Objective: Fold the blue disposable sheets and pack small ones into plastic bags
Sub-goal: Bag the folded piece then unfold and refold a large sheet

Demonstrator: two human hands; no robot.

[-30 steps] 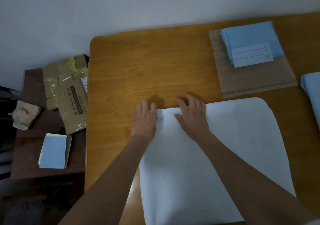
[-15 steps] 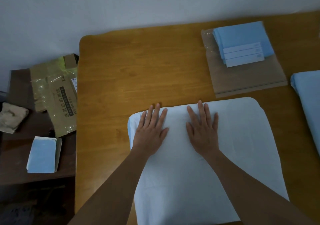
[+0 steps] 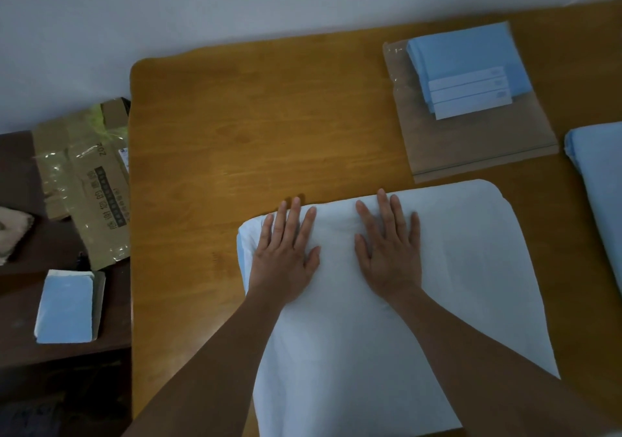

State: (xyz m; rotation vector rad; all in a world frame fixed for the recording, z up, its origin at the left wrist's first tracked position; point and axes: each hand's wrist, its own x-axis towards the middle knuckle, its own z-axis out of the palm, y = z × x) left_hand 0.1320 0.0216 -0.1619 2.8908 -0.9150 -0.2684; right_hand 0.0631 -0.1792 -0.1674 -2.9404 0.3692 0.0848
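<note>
I see the orange-brown wooden table (image 3: 269, 116), and spread across its six o'clock half, the large pale blue disposable sheet (image 3: 454, 285). Left hand (image 3: 286, 254) flat on the sheet's far edge, fingers straight and spread, gripping nothing; right hand (image 3: 388, 251) flat just beside it, same pose. At one o'clock, clear plastic bags (image 3: 471, 143) carry a stack of small folded blue sheets (image 3: 468, 66).

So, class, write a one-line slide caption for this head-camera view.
Left hand and right hand press flat on a pale blue sheet on the wooden table.
</note>
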